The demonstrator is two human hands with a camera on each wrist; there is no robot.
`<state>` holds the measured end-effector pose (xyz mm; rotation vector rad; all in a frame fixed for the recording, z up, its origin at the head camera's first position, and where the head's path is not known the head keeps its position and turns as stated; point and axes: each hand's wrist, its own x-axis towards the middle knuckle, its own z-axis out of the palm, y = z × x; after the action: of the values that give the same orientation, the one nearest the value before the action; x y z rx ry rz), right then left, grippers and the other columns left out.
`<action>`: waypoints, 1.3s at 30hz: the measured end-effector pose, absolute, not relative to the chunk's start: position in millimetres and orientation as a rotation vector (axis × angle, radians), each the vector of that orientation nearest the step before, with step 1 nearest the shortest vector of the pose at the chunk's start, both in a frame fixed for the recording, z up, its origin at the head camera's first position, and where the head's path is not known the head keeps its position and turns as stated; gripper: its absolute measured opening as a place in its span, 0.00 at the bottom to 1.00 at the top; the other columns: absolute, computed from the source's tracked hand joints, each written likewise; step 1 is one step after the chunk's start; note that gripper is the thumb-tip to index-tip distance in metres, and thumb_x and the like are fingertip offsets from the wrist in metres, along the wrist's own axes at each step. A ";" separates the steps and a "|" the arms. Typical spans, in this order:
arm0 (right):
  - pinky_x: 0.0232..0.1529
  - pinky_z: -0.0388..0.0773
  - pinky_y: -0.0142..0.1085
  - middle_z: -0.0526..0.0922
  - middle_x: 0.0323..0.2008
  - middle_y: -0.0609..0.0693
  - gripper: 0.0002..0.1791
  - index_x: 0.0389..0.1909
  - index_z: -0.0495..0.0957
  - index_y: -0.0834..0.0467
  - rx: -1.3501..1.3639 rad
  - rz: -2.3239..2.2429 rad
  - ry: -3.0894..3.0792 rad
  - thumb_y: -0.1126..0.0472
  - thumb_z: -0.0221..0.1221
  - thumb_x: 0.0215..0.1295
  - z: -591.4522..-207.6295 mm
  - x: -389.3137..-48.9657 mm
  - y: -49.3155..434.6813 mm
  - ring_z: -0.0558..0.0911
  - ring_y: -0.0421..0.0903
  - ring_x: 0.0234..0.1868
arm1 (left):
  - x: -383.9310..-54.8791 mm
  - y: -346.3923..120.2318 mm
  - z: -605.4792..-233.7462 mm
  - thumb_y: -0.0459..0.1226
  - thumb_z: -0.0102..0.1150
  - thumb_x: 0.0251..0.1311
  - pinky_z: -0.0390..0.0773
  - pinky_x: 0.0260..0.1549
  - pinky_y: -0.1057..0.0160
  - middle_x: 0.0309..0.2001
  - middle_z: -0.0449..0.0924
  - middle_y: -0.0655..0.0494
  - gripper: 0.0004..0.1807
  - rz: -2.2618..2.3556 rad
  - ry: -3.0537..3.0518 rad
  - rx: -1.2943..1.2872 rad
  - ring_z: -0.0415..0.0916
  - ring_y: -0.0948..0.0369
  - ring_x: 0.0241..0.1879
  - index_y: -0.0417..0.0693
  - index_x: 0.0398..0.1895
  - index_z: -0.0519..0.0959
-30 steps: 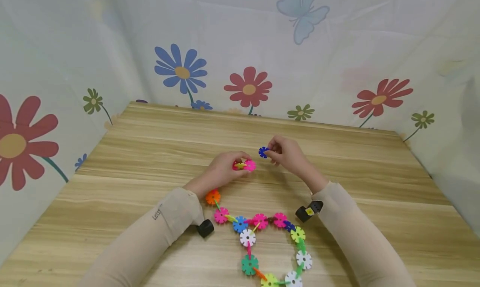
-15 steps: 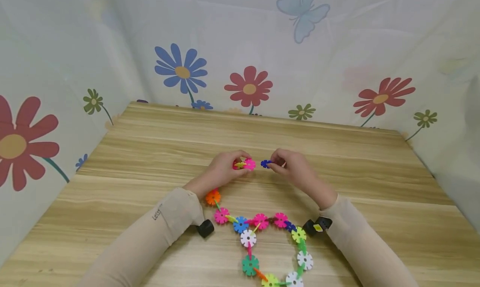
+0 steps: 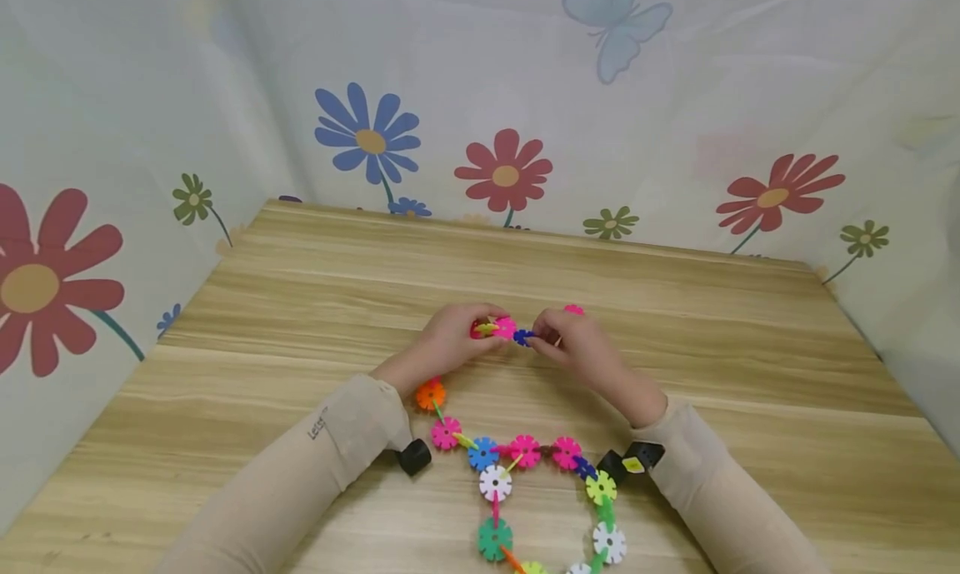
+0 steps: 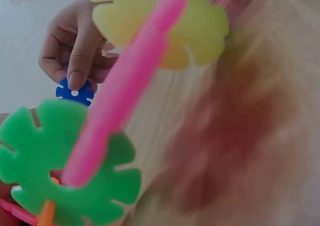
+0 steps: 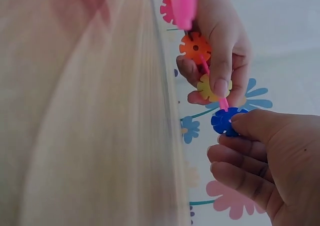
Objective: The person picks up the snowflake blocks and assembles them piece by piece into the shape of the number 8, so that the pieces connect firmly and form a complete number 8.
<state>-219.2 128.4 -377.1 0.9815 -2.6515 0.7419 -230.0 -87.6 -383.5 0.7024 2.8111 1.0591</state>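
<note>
My left hand [image 3: 450,341] pinches the end of a chain of notched plastic snowflake discs; its thumb lies on a yellow disc [image 3: 486,329]. A pink disc [image 3: 505,328] sticks out beyond those fingertips. Between thumb and fingers my right hand [image 3: 581,345] pinches a dark blue snowflake disc [image 3: 522,337]. In the right wrist view the blue disc [image 5: 223,122] meets the edge-on pink disc [image 5: 223,104]; whether their slots are engaged cannot be told. An orange disc [image 5: 195,48] hangs near the left hand. Close to the left wrist camera are green [image 4: 30,136] and yellow [image 4: 200,35] discs.
The chain continues over the wooden table [image 3: 300,282] through an orange disc [image 3: 431,394] to a loop of linked discs, with a white disc [image 3: 495,483] and a green disc [image 3: 495,539]. Part of a pink disc [image 3: 573,309] shows behind the right hand. A flowered cloth [image 3: 420,41] hangs behind.
My right hand has come down and left, bringing the blue disc against the pink disc. The left hand stays nearly still. A pink disc now shows behind the right hand.
</note>
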 end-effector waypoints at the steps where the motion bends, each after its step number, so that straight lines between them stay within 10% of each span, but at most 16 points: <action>1: 0.27 0.77 0.29 0.83 0.24 0.50 0.06 0.28 0.76 0.59 0.983 0.740 -2.634 0.65 0.64 0.60 -377.8 -218.6 128.1 0.79 0.40 0.25 | -229.9 -87.3 -383.0 0.43 0.63 0.60 0.77 0.54 0.56 0.58 0.79 0.51 0.22 1.061 2.813 0.701 0.78 0.55 0.53 0.50 0.58 0.78; 28: 0.28 0.73 0.28 0.80 0.25 0.47 0.04 0.30 0.78 0.57 0.957 0.957 -2.597 0.63 0.62 0.63 -384.7 -220.3 113.5 0.72 0.37 0.26 | -235.5 -90.0 -384.8 0.53 0.52 0.67 0.74 0.33 0.65 0.41 0.83 0.54 0.20 1.200 2.724 0.587 0.76 0.61 0.31 0.53 0.54 0.78; 39: 0.32 0.76 0.29 0.83 0.31 0.47 0.05 0.33 0.80 0.56 0.987 0.964 -2.674 0.58 0.64 0.61 -384.4 -222.4 113.6 0.79 0.40 0.34 | -237.5 -90.8 -383.9 0.49 0.63 0.59 0.75 0.26 0.66 0.35 0.81 0.52 0.16 1.317 2.583 0.484 0.78 0.60 0.26 0.50 0.43 0.76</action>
<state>-222.4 113.6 -384.4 0.9869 -2.6739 0.9644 -237.5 -90.8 -383.9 0.4841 2.5829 1.3169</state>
